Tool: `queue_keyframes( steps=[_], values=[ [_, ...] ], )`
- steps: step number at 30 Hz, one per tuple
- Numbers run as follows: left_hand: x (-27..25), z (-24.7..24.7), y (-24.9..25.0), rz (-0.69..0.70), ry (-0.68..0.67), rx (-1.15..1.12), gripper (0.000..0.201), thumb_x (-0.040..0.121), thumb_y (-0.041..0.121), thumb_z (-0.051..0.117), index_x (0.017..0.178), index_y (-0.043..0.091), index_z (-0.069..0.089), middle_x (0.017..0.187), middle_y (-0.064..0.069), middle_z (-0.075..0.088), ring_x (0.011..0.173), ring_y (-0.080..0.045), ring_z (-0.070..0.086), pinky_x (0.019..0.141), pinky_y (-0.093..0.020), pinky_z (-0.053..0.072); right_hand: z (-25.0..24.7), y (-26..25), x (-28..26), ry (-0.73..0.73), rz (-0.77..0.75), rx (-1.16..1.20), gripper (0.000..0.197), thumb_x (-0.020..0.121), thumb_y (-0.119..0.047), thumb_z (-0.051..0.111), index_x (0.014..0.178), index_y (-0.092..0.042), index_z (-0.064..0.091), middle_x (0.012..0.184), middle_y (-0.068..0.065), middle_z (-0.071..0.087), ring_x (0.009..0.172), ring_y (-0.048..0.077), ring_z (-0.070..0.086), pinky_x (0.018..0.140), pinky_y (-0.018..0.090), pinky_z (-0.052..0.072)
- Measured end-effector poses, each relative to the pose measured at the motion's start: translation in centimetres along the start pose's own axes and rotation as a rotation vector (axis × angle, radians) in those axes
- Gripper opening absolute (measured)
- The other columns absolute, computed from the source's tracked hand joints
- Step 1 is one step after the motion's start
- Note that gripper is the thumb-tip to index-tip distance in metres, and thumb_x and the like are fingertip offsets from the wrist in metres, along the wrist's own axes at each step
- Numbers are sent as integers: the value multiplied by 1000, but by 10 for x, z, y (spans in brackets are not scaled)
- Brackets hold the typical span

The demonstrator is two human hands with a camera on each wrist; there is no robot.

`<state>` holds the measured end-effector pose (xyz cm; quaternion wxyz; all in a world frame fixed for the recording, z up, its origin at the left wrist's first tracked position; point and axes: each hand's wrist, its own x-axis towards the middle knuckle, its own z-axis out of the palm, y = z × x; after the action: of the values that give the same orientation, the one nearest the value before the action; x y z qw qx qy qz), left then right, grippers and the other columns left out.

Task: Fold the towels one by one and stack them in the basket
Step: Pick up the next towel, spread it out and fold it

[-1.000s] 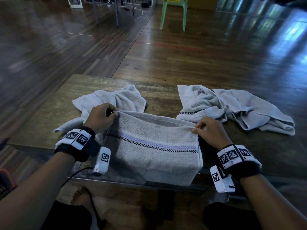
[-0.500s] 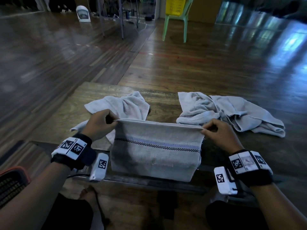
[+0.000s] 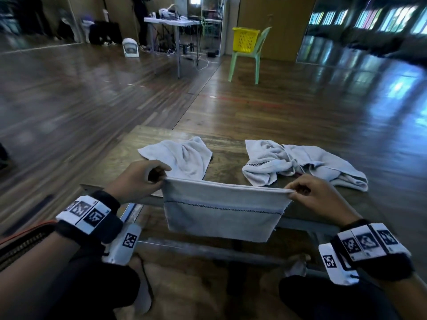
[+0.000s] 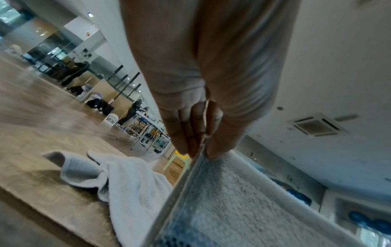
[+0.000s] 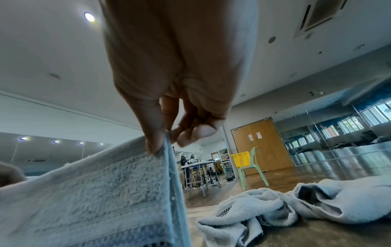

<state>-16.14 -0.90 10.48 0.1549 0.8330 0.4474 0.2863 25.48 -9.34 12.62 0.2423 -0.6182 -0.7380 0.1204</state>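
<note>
A grey folded towel (image 3: pixel 221 211) with a dark checked stripe hangs in the air at the table's near edge, stretched between both hands. My left hand (image 3: pixel 147 179) pinches its top left corner, thumb and fingers (image 4: pixel 194 133) clamped on the hem of the towel (image 4: pixel 222 208). My right hand (image 3: pixel 307 195) pinches the top right corner, thumb (image 5: pixel 152 133) pressed on the towel (image 5: pixel 95 192). Two crumpled towels lie on the table beyond: one at the left (image 3: pixel 184 155), one at the right (image 3: pixel 295 165). An orange-rimmed basket (image 3: pixel 20 245) shows at the lower left edge.
The wooden table (image 3: pixel 228 146) stands on a glossy wood floor. Far back, a yellow basket (image 3: pixel 245 39) sits on a green chair (image 3: pixel 249 58), beside a white folding table (image 3: pixel 171 20) with gear. My knees sit below the table edge.
Both hands have lifted the folded towel off the table, so it now hangs from its top edge. The head view has tilted up, showing more of the room.
</note>
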Motion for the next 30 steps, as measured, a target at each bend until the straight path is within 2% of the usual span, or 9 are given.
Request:
queue_keyframes(
  steps=[2,5,8,10,15,18,21,26,30],
  values=[
    [-5,-3,11,47,-81,128,18,79,7,67,96,13,70,87,2,70,77,-11,61,67,-17,45,-6,-7,-9,0,-19,-2,14,79,-8,72,87,-20,70,82,-10,62,76,-1,58,67,4,41],
    [-11,-8,22,20,-146,99,13,82,7,64,88,19,67,84,3,68,76,-12,62,67,-24,48,-13,-13,-20,11,6,30,9,80,-10,71,82,-19,70,81,-12,66,77,-10,58,64,3,41],
    [-15,-12,25,-16,-133,7,12,86,14,64,85,25,62,81,8,66,73,-7,61,65,-23,45,-22,-15,-27,14,48,75,8,80,-13,70,82,-21,70,78,-8,69,69,-3,60,61,7,43],
    [-17,-15,31,-46,-142,-61,3,87,24,64,85,23,63,80,8,67,71,-8,61,63,-20,46,-27,-15,-29,0,56,116,9,81,-13,70,83,-21,71,79,-4,70,71,3,61,62,10,46],
    [-20,-19,37,-60,-152,-304,42,74,58,62,84,18,68,76,15,70,67,0,63,60,-10,46,-33,-18,-33,-34,57,200,8,78,-8,72,82,-15,72,81,-2,72,71,4,62,63,7,45],
    [-20,-21,26,-55,-151,-344,58,64,72,62,86,19,70,83,7,72,78,-8,68,71,-21,51,-35,-19,-36,-64,69,252,8,76,-8,74,80,-14,71,77,1,71,66,1,60,63,9,45],
    [-20,-24,20,-55,-182,-393,51,65,64,67,90,21,70,89,1,73,85,-17,68,78,-35,52,-37,-17,-39,-89,64,303,11,75,-7,75,78,-17,71,74,2,72,65,1,61,65,12,48],
    [-19,-30,26,-33,-184,-438,55,64,63,71,92,15,70,93,-4,73,90,-22,69,82,-33,54,-39,-20,-40,-101,61,343,13,79,0,69,84,-12,71,78,1,72,65,0,62,64,7,47],
    [-17,-36,33,-29,-184,-445,32,75,45,71,92,18,71,94,-2,73,92,-23,69,83,-32,54,-42,-22,-39,-112,75,361,15,81,2,66,88,-10,70,82,2,72,67,0,64,65,8,49]
  ],
)
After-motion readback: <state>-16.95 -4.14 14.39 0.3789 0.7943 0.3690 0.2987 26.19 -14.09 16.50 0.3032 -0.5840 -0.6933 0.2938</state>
